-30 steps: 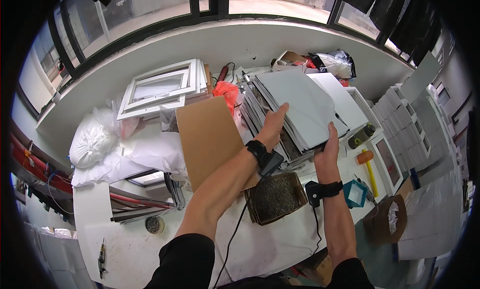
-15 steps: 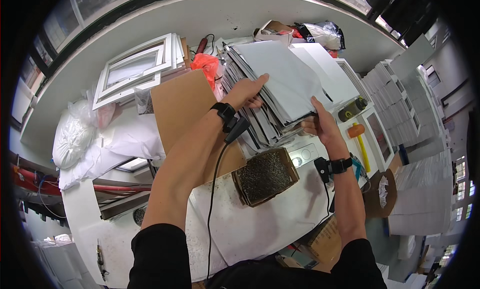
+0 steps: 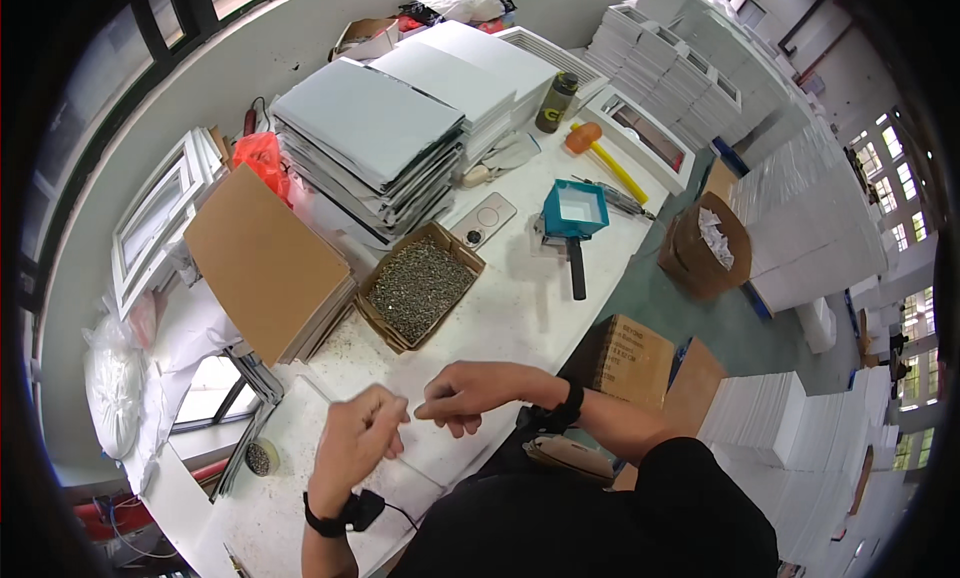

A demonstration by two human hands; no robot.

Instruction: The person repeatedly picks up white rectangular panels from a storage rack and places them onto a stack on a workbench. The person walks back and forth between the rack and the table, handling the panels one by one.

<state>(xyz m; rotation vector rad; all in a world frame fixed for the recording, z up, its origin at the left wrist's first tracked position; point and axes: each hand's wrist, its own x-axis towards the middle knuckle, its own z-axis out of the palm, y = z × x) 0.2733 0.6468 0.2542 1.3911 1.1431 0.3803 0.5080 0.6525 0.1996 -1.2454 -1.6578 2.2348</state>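
My left hand (image 3: 360, 436) and my right hand (image 3: 478, 390) hover close together above the near edge of the white table (image 3: 530, 323). Fingers on both are loosely curled, and nothing shows in either. Just beyond them stands a small cardboard box (image 3: 420, 286) full of small metal screws. Behind it rises a pile of thin grey-white panels (image 3: 365, 118), its edges uneven. To the left of the screw box leans a stack of brown cardboard sheets (image 3: 262, 263). Each wrist wears a black strap with a small device.
Right of the pile are a dark bottle (image 3: 557, 102), an orange-headed mallet (image 3: 584, 138), a teal tool with a black handle (image 3: 577, 218) and a pale rectangular device (image 3: 484, 221). White frames (image 3: 165, 213) lean at left. A brown bin (image 3: 706, 246) and cartons (image 3: 630, 363) stand beyond the table's right edge.
Both hands have let go of the grey-white panels and drawn back toward me, fingers curling in. The view has swung right, and the pile now stands untouched.
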